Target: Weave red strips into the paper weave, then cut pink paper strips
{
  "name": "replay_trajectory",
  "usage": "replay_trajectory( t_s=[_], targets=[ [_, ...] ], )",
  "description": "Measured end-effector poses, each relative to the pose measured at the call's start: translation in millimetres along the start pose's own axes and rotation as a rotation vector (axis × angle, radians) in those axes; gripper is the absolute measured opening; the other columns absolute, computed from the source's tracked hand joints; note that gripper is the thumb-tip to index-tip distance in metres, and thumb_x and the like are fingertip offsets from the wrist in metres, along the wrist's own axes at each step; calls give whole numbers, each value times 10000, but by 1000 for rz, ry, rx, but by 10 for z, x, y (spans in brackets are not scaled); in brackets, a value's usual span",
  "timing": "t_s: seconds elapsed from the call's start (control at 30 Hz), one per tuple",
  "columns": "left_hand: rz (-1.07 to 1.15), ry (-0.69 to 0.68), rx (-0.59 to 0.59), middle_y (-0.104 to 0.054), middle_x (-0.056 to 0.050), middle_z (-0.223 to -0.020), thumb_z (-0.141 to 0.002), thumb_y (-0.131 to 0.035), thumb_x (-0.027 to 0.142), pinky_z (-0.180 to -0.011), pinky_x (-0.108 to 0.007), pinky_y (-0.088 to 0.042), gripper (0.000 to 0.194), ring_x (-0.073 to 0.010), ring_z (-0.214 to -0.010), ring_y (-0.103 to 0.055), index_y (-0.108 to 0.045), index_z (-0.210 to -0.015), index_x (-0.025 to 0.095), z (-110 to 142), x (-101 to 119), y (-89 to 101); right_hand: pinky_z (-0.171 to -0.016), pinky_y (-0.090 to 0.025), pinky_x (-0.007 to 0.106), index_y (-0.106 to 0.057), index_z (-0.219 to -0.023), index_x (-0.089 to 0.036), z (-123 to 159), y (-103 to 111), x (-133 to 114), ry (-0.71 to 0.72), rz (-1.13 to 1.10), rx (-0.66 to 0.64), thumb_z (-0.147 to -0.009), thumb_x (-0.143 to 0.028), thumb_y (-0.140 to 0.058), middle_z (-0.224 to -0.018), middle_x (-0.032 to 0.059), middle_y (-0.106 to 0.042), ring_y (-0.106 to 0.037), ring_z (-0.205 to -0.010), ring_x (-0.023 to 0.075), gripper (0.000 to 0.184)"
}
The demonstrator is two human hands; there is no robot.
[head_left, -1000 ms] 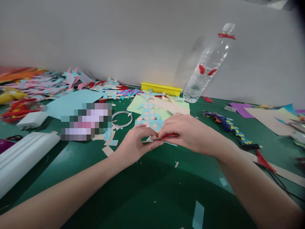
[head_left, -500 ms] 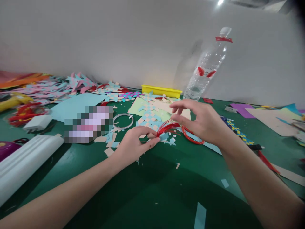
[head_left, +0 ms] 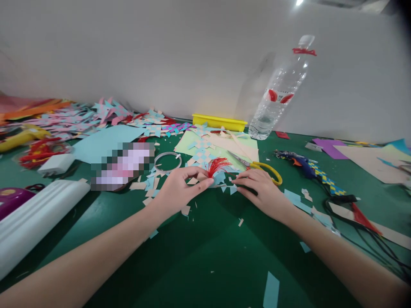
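My left hand pinches a small red thread tassel between thumb and fingers, its loose strands fanning upward and to the right. Just right of it, my right hand is low over the table with its fingers drawn together. Whatever sits at its fingertips is too small to make out. Behind the right hand lie scissors with yellow handles, their blades pointing to the upper left. Blue and cream paper scraps are scattered beneath and between the hands.
Behind the hands are pale green paper and a yellow strip. A plastic bottle stands behind right. At left are a clear ring, a blurred-out object, a white adapter and a long white bar.
My right hand has come down from above the strands, uncovering the yellow-handled scissors. The tassel's strands now point more upward. A red ring seen under the right hand is out of sight.
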State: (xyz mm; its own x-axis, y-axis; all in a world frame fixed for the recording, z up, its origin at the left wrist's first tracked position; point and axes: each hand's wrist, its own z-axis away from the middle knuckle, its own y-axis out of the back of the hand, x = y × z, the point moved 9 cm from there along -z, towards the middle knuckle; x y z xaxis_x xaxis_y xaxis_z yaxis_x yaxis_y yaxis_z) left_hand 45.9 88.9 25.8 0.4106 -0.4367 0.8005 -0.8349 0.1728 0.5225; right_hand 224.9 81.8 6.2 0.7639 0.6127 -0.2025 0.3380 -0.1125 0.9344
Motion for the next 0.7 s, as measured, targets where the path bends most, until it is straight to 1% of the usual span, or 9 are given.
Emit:
replay_trajectory(
  t_s=[0.1, 0.2, 0.3, 0.43, 0.5, 0.57, 0.6, 0.7],
  targets=[
    [33, 29, -1, -593, 5, -709, -864, -565, 346, -662, -253, -453, 304, -127, -685, -557, -494, -626, 171, -5, -31, 10, -998, -375, 485, -618, -1129, -267, 21, -80, 6, 31, 58, 24, -912, -305, -499, -1177, 60, -602, -517, -1129, 238, 250],
    [46, 37, 2, -594, 6, -721, -859, -575, 345, -678, -253, -441, 294, -124, -692, -545, -506, -633, 171, -11, -54, 12, -1012, -372, 471, -640, -1057, -246, 46, -122, 20, 41, 58, 26, -911, -301, -506, -1171, 62, -601, -516, -1126, 238, 205],
    [52, 41, -5, -594, 7, -720, -863, -572, 345, -678, -251, -426, 293, -120, -688, -535, -514, -635, 171, -17, -74, -2, -992, -397, 451, -639, -997, -242, 49, -95, 6, 41, -12, 35, -902, -278, -527, -1139, 52, -614, -532, -1096, 222, 151],
    [52, 48, -13, -583, 13, -718, -861, -572, 346, -664, -246, -406, 292, -117, -682, -521, -504, -636, 172, -18, -84, -13, -937, -439, 436, -627, -921, -248, 35, -63, 19, 1, -135, 43, -863, -230, -584, -1082, 34, -634, -563, -1042, 205, 75],
    [51, 54, -8, -568, 18, -710, -858, -575, 344, -655, -242, -395, 304, -115, -674, -508, -481, -626, 172, -16, -84, -7, -918, -448, 435, -622, -860, -243, 39, -46, 4, 14, -158, 60, -847, -211, -599, -1041, 28, -646, -577, -1016, 204, 41],
    [49, 66, -6, -539, 26, -682, -858, -573, 347, -643, -237, -383, 321, -113, -664, -493, -458, -616, 172, -15, -88, -1, -905, -454, 433, -613, -830, -237, 56, 20, -65, 72, -160, 106, -841, -182, -594, -984, 23, -664, -594, -983, 200, 60],
    [47, 71, -9, -527, 29, -672, -859, -573, 352, -638, -235, -378, 325, -112, -660, -485, -455, -616, 172, -14, -90, -2, -892, -462, 425, -609, -832, -234, 70, 86, -120, 110, -157, 148, -837, -161, -590, -957, 23, -672, -605, -961, 196, 76],
    [47, 74, -19, -527, 28, -678, -858, -577, 367, -635, -234, -367, 320, -112, -661, -475, -467, -630, 171, -15, -98, -7, -816, -494, 372, -601, -860, -222, 139, 419, -342, 207, -140, 355, -797, -90, -602, -892, 33, -689, -636, -870, 179, 146]
  ],
)
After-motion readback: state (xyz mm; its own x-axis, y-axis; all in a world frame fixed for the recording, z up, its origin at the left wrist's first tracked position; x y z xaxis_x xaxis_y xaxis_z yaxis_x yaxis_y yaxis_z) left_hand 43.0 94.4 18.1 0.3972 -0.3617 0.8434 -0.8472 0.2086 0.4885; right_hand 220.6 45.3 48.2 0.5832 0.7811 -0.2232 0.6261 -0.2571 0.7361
